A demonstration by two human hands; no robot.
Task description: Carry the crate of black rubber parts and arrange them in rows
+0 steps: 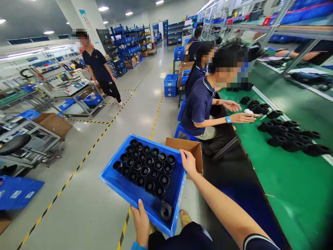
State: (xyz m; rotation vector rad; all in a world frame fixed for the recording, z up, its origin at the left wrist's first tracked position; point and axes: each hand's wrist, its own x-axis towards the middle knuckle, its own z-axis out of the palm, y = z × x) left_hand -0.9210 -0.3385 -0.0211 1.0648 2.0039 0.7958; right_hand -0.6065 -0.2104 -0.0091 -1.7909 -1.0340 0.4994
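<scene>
A blue tray [114,182] is held tilted above the floor, with rows of round black parts [145,170] in it. One larger black ring [165,210] lies apart from the rows, in the tray's near right corner. My left hand [141,222] grips the near edge of the tray, thumb over the rim. At the tray's far right corner, my right hand [188,162] is closed on the rim. The fingers under the tray are hidden on both hands.
Behind the tray stands a cardboard box [192,147]. Seated people work along the green table [288,180] at the right, which bears several black parts [291,133]. A person [97,66] walks in the aisle at the left. Stacked blue crates [171,83] stand farther off.
</scene>
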